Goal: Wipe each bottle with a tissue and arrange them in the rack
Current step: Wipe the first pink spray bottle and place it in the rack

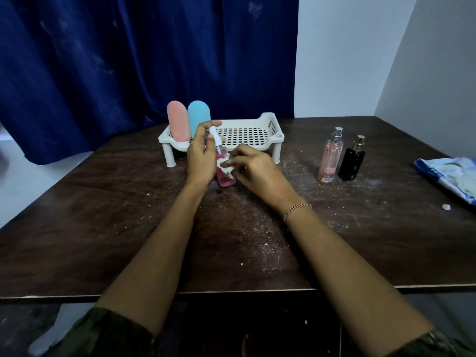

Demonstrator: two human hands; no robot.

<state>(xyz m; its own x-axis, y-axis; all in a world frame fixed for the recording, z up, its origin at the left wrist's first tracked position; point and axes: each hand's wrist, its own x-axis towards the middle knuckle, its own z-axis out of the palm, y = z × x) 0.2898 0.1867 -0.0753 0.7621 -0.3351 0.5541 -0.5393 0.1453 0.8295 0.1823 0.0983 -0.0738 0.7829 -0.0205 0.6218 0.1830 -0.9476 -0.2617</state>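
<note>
A pink spray bottle [226, 177] with a white nozzle stands on the table in front of the white rack [247, 136]. My left hand [202, 155] grips its upper part, fingers curled round the neck. With my right hand [253, 167] I pinch a small white tissue [223, 166] against the bottle's side. A pink capsule bottle [178, 122] and a blue capsule bottle [198, 117] stand upright at the rack's left end. To the right on the table stand a tall pink perfume bottle [330, 157] and a black perfume bottle [351, 161].
A blue and white tissue packet [449, 176] lies at the table's right edge, with a small white scrap [445, 207] near it. Dust and crumbs speckle the dark wooden table [103, 215]. A blue curtain [128, 60] hangs behind.
</note>
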